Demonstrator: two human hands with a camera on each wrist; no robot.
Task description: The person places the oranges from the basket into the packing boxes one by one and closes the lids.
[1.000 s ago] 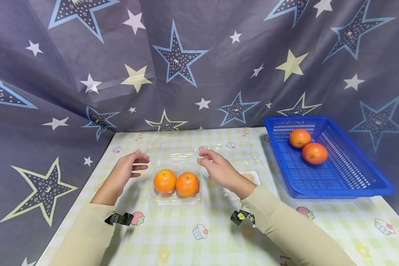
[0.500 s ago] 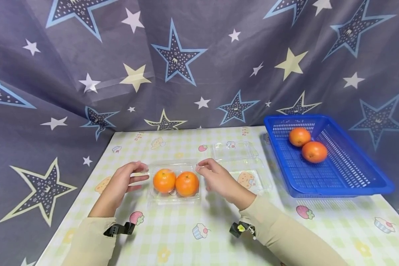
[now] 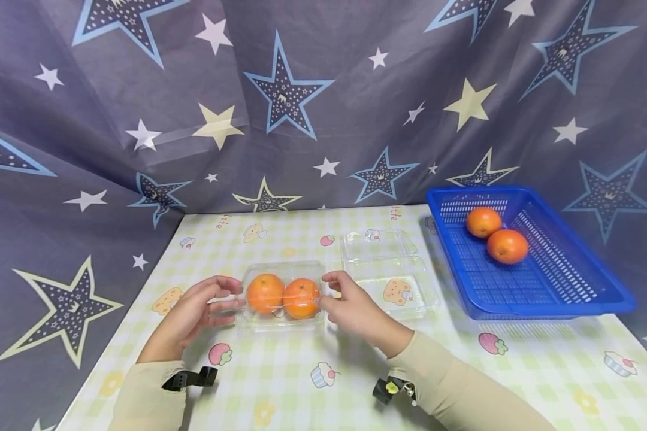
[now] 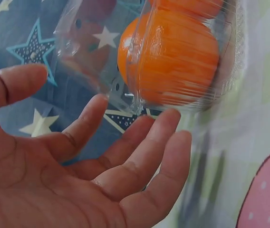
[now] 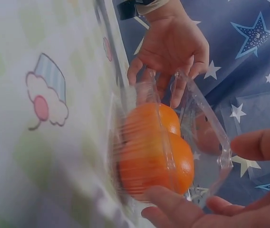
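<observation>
Grey star-printed cloth [image 3: 350, 36] hangs behind the green-checked bench [image 3: 280, 371]; left hand [image 3: 199, 306] and right hand [image 3: 354, 306], fingers loosely spread and gripping nothing, flank a hinged clear-plastic box [image 3: 283, 327] containing two round orange fruits [image 3: 264, 293].

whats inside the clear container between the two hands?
Two fruits: one orange beside another orange, seen through the clear plastic. The container floor directly under them is covered by the fruit, so anything there can't be seen.

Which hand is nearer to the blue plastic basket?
Right. The right hand is left of the blue plastic basket, at the right end of the clamshell with oranges; the left hand is at its left end.
</observation>
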